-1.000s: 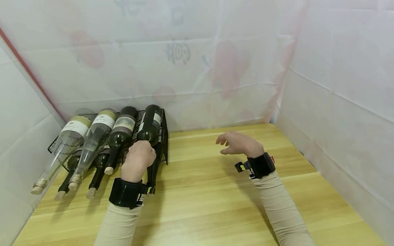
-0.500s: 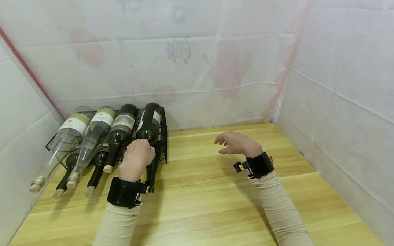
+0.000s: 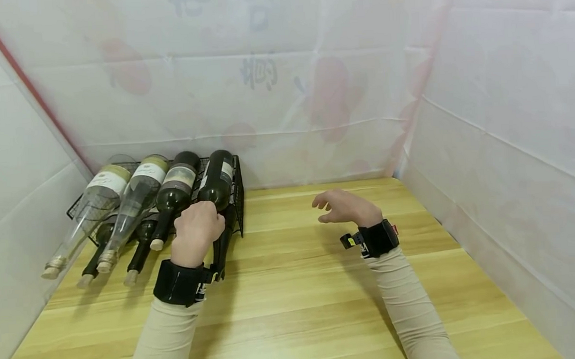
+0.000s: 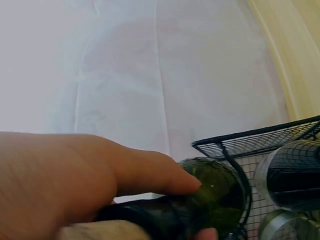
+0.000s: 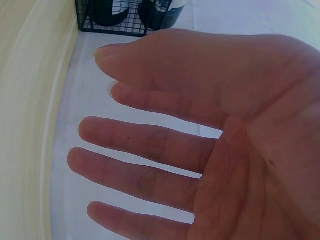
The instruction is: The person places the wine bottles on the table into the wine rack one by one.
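Note:
My left hand [image 3: 198,231] grips the neck of a dark green wine bottle [image 3: 217,180]. This bottle lies at the right end of the upper row on a black wire rack [image 3: 240,197], its base toward the back wall. In the left wrist view, the thumb lies along the dark neck, and a cork [image 4: 105,231] shows at the bottle's mouth. The head view hides that neck behind the hand. My right hand [image 3: 346,206] hovers over the table to the right of the rack. Its fingers are spread and loosely bent, with nothing held, as the right wrist view shows.
Beside the gripped bottle lie another dark bottle [image 3: 174,190] and two clear bottles [image 3: 145,188] with pale labels. Several dark corked bottles fill the lower row, such as one [image 3: 141,255] whose neck juts forward. White sheeting [image 3: 284,110] encloses the wooden table [image 3: 322,306] at the back and sides.
The head view has shifted slightly. My left hand keeps its grip on the bottle neck and my right hand stays in nearly the same place.

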`<state>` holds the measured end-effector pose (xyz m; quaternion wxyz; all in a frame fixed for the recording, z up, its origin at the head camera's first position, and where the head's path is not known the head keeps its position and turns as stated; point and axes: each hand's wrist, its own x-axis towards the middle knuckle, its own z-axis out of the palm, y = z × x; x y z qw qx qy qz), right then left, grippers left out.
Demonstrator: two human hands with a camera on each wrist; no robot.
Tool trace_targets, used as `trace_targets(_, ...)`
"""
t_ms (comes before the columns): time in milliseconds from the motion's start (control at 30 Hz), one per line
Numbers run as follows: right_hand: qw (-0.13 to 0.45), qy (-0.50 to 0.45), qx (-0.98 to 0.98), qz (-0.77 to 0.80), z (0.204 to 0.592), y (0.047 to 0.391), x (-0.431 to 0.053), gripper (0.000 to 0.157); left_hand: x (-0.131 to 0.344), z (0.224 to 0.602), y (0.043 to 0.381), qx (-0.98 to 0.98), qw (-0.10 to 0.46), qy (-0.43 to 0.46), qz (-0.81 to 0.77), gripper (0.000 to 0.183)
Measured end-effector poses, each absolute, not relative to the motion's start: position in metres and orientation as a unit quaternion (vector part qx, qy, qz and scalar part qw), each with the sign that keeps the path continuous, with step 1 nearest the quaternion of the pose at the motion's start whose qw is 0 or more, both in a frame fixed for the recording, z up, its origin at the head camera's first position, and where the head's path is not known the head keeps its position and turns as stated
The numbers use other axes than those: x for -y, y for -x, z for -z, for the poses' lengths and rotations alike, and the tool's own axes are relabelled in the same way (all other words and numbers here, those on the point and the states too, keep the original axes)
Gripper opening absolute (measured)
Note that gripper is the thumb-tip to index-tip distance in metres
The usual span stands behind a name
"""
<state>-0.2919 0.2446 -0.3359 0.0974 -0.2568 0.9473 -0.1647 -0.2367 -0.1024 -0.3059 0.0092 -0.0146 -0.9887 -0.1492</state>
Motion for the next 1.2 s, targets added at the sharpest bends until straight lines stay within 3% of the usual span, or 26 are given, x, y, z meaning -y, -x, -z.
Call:
trace_targets(467,0.1,0.264,-0.946,0.16,0.341,0.291,-0.244,0.039,0.099,0.303,0.221,0.985,0.072,0.023,0.158,0.035)
trace_targets(733,0.099,0.263,-0.946,0.162,0.343,0.292,-0.244,0.04,0.1,0.306,0.222,0.978,0.104,0.045,0.176,0.043)
trace_targets(1200,0.098,0.264,-0.946,0.161,0.338,0.292,-0.243,0.041,0.104,0.301,0.229,0.975,0.022,0.062,0.211,0.045)
